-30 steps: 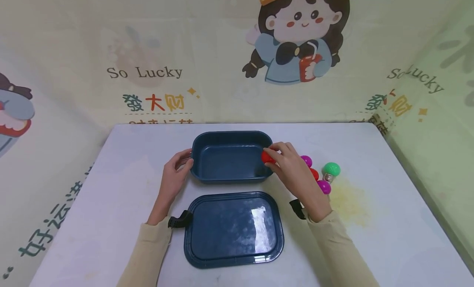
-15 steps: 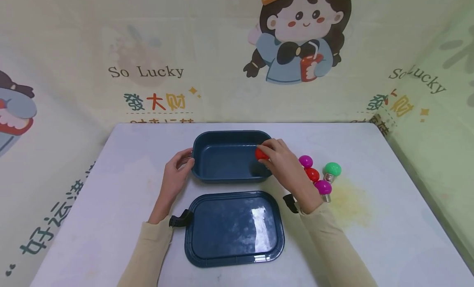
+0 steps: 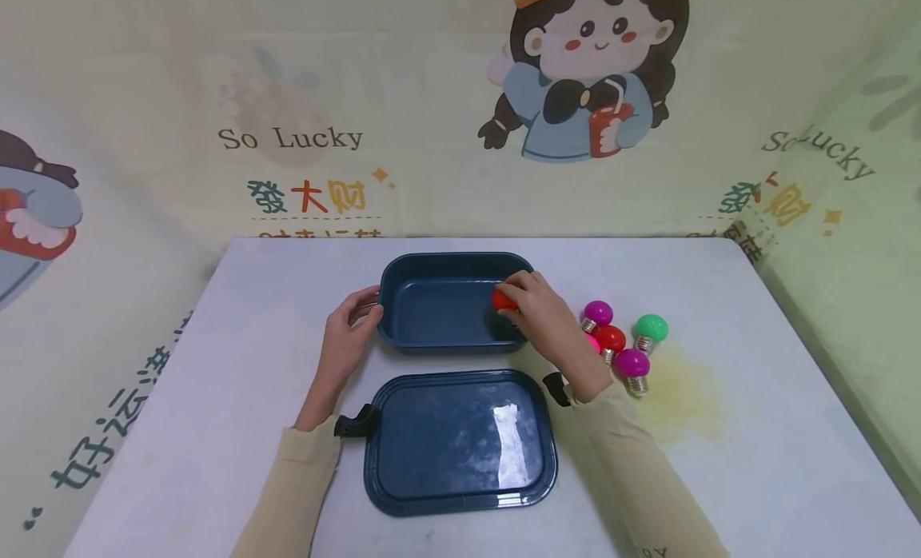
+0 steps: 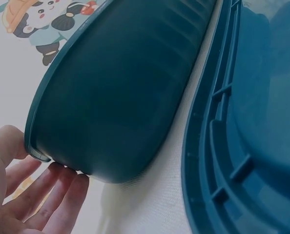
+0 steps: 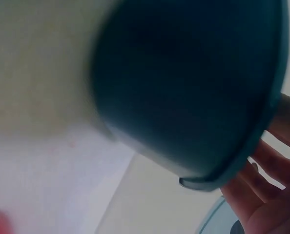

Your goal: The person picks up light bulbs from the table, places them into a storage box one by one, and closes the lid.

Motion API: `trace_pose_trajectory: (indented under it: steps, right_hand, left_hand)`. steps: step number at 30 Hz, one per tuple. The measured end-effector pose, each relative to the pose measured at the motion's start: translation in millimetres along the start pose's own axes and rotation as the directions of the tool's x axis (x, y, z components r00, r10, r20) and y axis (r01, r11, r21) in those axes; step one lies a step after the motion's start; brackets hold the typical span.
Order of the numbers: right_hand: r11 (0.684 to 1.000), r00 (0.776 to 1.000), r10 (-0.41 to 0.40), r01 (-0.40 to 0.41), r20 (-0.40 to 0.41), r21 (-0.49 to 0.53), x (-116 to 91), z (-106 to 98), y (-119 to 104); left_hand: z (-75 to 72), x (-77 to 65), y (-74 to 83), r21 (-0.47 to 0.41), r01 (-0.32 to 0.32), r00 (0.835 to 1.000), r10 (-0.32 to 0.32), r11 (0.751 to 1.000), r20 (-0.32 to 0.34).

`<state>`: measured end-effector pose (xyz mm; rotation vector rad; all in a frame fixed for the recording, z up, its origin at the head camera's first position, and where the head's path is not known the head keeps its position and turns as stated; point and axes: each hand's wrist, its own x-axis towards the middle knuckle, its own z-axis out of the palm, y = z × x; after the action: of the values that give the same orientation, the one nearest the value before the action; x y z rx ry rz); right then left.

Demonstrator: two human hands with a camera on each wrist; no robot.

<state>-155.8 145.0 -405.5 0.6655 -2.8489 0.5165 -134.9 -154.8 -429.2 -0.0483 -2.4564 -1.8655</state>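
Observation:
In the head view my left hand [image 3: 350, 326] holds the left end of a deep dark blue plastic box [image 3: 432, 346]. The left wrist view shows the thumb at the box's [image 4: 106, 102] rim and the fingertips against its end wall. My right hand [image 3: 543, 318] pinches a red light bulb [image 3: 502, 300] over the right part of the box, inside its rim. The bulb's base is hidden by the fingers. In the right wrist view the box wall covers the bulb, and only part of the right hand [image 5: 267, 190] shows behind the rim.
A flat dark blue lid [image 3: 460, 446] lies in front of the box. To the right are loose bulbs with metal screw bases: a green one [image 3: 651, 328], another red one [image 3: 610, 338], purple ones [image 3: 633, 364] and a partly hidden pink one [image 3: 592, 342]. A printed cloth hangs behind the table.
My right hand has carried the red bulb a little left, further in over the box. The left hand keeps its hold on the box. The view has shifted slightly.

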Motion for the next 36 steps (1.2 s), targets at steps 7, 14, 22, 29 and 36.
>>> trace_pose_trajectory:
  steps: [7,14,22,29,36]
  right_hand:
    - [1.000,0.999,0.018,-0.018,0.048,-0.007,4.8,7.1,1.3]
    - [0.999,0.998,0.017,-0.015,0.061,-0.034,7.7,10.4,2.2]
    - [0.998,0.996,0.024,-0.020,0.081,-0.053,10.9,13.0,5.1]
    - [0.997,0.992,0.018,-0.008,0.125,-0.081,13.9,16.3,4.7]
    - [0.996,0.992,0.023,-0.013,0.122,-0.083,14.4,18.1,5.4]
  left_hand:
    - [1.5,0.1,0.4,0.015,0.014,1.000,-0.014,1.000,-0.006]
    - [1.9,-0.3,1.1,0.026,0.024,1.000,-0.024,0.999,-0.009]
    - [2.2,-0.4,1.7,0.020,0.017,1.000,-0.017,1.000,-0.004]
    - [1.3,-0.9,1.3,0.019,0.015,1.000,-0.015,1.000,-0.011]
    - [1.7,0.3,0.4,0.011,0.005,1.000,-0.005,1.000,-0.002]
